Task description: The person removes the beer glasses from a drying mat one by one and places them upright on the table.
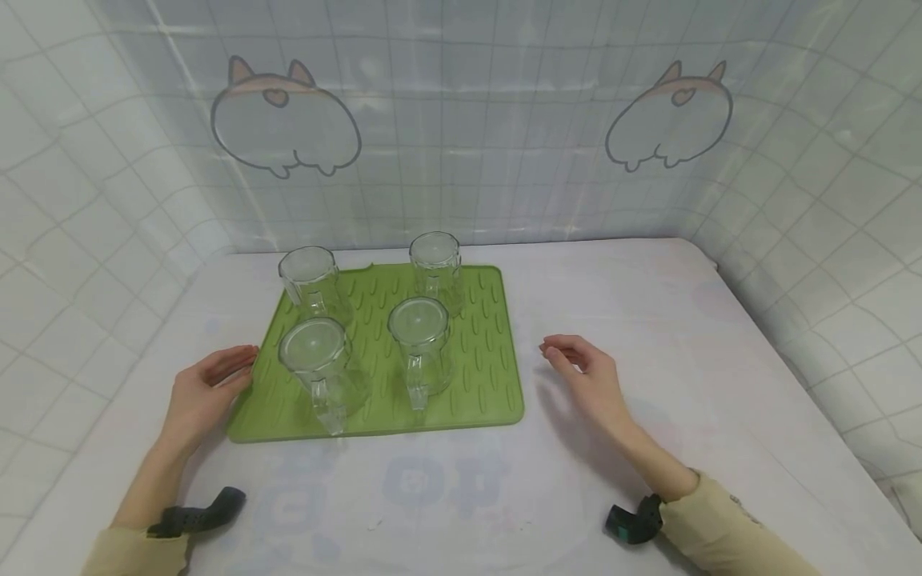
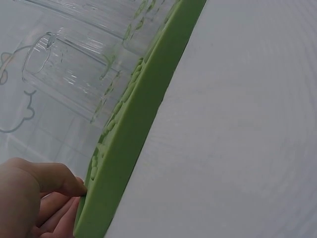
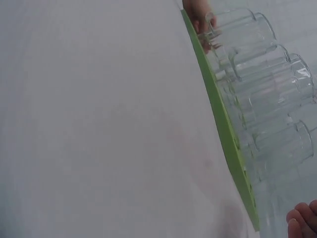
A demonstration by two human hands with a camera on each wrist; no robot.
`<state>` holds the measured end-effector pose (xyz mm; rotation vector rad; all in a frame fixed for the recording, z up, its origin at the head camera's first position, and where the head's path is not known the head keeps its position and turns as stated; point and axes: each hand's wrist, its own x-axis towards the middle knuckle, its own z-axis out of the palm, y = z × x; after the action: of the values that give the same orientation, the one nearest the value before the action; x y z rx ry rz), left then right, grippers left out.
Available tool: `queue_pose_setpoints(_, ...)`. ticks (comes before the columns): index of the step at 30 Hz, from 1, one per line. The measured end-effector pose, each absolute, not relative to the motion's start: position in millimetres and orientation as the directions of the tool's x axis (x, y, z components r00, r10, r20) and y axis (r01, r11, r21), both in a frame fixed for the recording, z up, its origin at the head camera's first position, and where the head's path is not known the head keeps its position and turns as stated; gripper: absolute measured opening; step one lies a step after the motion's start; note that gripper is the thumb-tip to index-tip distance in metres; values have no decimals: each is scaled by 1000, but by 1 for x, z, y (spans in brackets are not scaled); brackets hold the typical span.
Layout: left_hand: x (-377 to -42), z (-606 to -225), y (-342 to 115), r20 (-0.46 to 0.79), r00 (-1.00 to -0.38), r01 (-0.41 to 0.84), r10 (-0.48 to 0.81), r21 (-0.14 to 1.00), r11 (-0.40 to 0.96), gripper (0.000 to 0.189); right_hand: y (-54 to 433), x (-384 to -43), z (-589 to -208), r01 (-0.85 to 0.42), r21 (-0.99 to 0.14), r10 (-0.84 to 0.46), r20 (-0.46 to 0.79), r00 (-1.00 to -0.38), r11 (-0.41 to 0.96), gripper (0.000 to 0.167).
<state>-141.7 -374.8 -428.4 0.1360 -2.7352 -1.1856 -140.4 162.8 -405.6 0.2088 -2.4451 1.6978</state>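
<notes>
Clear glass mugs with handles stand in two rows on a green ribbed drying mat [image 1: 378,372] in the head view. In front are the front-left mug [image 1: 314,348] and the front-right mug [image 1: 420,326]; behind them stand the back-left mug [image 1: 310,270] and the back-right mug [image 1: 435,254]. My left hand [image 1: 205,394] touches the mat's left edge, fingers loosely bent; the left wrist view shows a fingertip right at the mat's raised rim [image 2: 143,94]. To the right of the mat, apart from it, my right hand [image 1: 591,380] holds nothing, its fingers loosely curled.
A white table covering [image 1: 461,512] with faint prints lies under the mat. Behind the table hangs a grid-patterned curtain [image 1: 490,144] with cartoon animal drawings, and similar grid sheets [image 1: 843,240] line the sides. Dark straps [image 1: 194,516] sit around both wrists.
</notes>
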Motion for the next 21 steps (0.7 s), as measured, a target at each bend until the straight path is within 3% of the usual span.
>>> queue_pose_setpoints(21,-143,-433,-378,117,-983,-9,-144,743,669,47,120,-130,-405,-200,-970,-113,185,-976,140,19)
